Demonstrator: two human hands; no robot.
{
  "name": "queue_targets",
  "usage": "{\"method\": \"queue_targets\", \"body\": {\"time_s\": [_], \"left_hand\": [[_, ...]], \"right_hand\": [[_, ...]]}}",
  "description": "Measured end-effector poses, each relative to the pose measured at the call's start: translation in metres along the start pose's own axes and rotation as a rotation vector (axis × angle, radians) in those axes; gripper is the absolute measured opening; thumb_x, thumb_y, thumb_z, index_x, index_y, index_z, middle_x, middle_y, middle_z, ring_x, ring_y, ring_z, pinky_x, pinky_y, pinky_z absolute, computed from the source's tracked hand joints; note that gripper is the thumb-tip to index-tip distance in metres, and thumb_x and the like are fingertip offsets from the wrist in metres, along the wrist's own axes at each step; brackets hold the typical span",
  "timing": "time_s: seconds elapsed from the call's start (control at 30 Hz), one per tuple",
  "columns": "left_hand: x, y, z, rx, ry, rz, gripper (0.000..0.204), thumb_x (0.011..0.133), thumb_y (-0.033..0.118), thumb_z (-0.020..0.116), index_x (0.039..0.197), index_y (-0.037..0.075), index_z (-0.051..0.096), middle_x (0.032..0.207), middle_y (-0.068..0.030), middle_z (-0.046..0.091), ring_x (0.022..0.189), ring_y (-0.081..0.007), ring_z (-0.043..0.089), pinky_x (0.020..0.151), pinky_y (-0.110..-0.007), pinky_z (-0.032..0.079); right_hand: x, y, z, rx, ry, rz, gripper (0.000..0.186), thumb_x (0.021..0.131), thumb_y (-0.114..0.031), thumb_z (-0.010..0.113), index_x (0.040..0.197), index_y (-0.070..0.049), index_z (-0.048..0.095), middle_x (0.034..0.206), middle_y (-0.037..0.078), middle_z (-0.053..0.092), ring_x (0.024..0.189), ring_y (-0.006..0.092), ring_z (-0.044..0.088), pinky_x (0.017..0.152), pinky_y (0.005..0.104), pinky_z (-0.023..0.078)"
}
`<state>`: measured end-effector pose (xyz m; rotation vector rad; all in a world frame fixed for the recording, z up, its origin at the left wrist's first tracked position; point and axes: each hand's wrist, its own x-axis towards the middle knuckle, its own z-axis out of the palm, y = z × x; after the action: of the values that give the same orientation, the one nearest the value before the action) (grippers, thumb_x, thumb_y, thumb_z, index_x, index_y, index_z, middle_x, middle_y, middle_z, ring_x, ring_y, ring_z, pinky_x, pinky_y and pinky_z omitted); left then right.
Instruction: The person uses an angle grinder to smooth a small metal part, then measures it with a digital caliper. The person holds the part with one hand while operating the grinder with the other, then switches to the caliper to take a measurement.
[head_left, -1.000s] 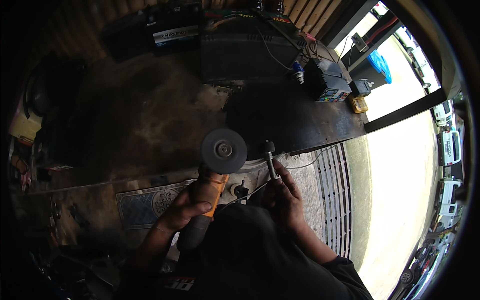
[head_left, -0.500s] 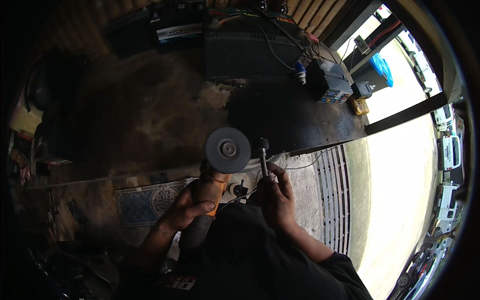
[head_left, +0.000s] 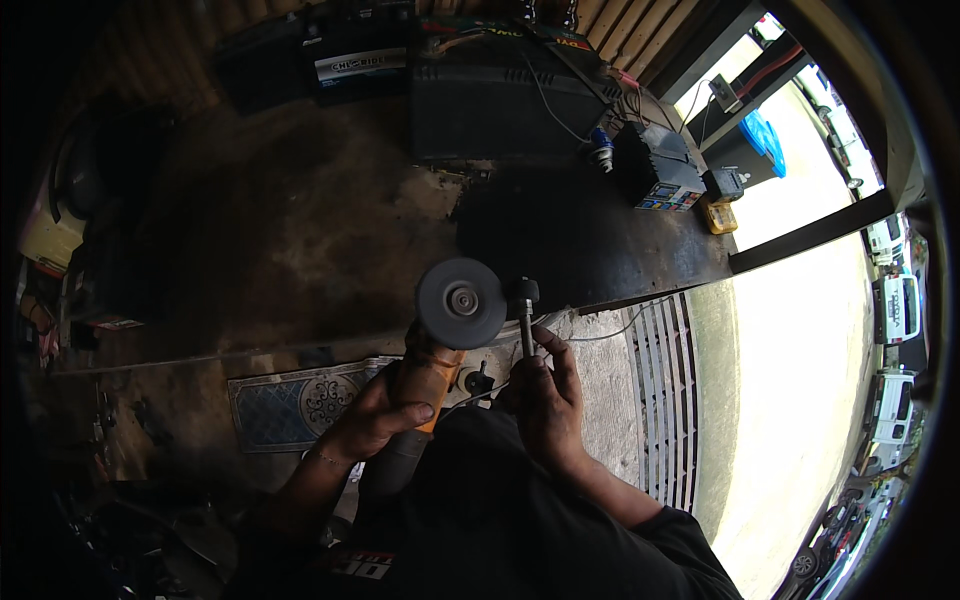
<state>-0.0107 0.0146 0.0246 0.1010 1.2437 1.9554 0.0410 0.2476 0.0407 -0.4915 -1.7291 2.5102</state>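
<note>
My left hand (head_left: 372,418) is wrapped round the orange and dark body of an angle grinder (head_left: 424,378), its thumb lying across the near side. The grinder's round grey disc (head_left: 445,318) faces up, and whether it spins cannot be told. In my right hand (head_left: 552,408) a thin metal rod with a dark round head (head_left: 527,325) is pinched upright between thumb and fingers. That head stands just right of the disc's edge, with a narrow gap seen between them. My palm hides the rod's lower end.
Beyond my hands lies a dark, stained workbench (head_left: 280,240). At its back stand a large black box (head_left: 490,115) and a battery (head_left: 360,75). A smaller device (head_left: 660,170) sits at the right end. Below are a patterned mat (head_left: 285,412), a cable and a slatted grate (head_left: 668,400).
The grinder and its disc have shifted slightly to the right, bringing the disc's edge a little closer to the rod's head. Both hands keep their hold.
</note>
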Motion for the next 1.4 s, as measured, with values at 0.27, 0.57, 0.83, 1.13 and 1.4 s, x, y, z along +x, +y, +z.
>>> {"method": "queue_targets", "body": {"time_s": [0.27,0.57,0.83,1.13,1.4], "left_hand": [[0.003,-0.003,-0.002,0.015,0.003,0.039,0.061,0.088,0.022,0.076,0.138,0.000,0.047,0.111,-0.0018,0.057,0.100,-0.0095,0.057,0.088,-0.029,0.053],[0.002,-0.004,-0.001,0.033,-0.013,0.047,0.061,0.087,0.023,0.076,0.137,0.000,0.048,0.113,-0.0027,0.056,0.103,-0.0106,0.056,0.092,-0.030,0.051],[0.000,-0.004,0.000,0.004,-0.013,0.002,0.063,0.087,0.023,0.076,0.138,0.000,0.047,0.116,-0.0033,0.056,0.105,-0.0110,0.056,0.094,-0.030,0.050],[0.001,-0.003,0.001,0.011,-0.017,0.005,0.065,0.087,0.022,0.077,0.140,0.000,0.046,0.117,-0.0029,0.056,0.106,-0.0102,0.055,0.095,-0.030,0.049],[-0.001,-0.003,0.001,-0.011,-0.012,-0.009,0.062,0.088,0.022,0.077,0.137,0.000,0.047,0.113,-0.0025,0.056,0.101,-0.0098,0.056,0.090,-0.029,0.052]], "right_hand": [[0.003,-0.002,0.000,0.017,-0.004,0.014,0.039,0.113,-0.021,0.044,0.148,-0.005,0.039,0.075,0.000,0.052,0.064,0.0074,0.048,0.061,0.0256,0.043],[0.002,-0.006,0.001,0.004,0.027,0.042,0.038,0.113,-0.018,0.043,0.148,-0.004,0.040,0.076,0.001,0.053,0.066,0.0073,0.048,0.061,0.0255,0.044],[0.001,-0.008,-0.005,-0.029,0.014,0.026,0.037,0.113,-0.019,0.045,0.146,-0.003,0.043,0.076,0.001,0.054,0.066,0.0075,0.050,0.061,0.0255,0.045],[0.002,-0.006,-0.008,-0.046,0.022,0.015,0.038,0.112,-0.018,0.047,0.146,-0.003,0.043,0.078,0.001,0.055,0.067,0.0074,0.050,0.062,0.0252,0.046],[0.000,-0.007,-0.014,-0.131,0.021,-0.004,0.039,0.111,-0.020,0.052,0.146,-0.003,0.046,0.083,0.001,0.058,0.071,0.0068,0.053,0.063,0.0236,0.046]]}}
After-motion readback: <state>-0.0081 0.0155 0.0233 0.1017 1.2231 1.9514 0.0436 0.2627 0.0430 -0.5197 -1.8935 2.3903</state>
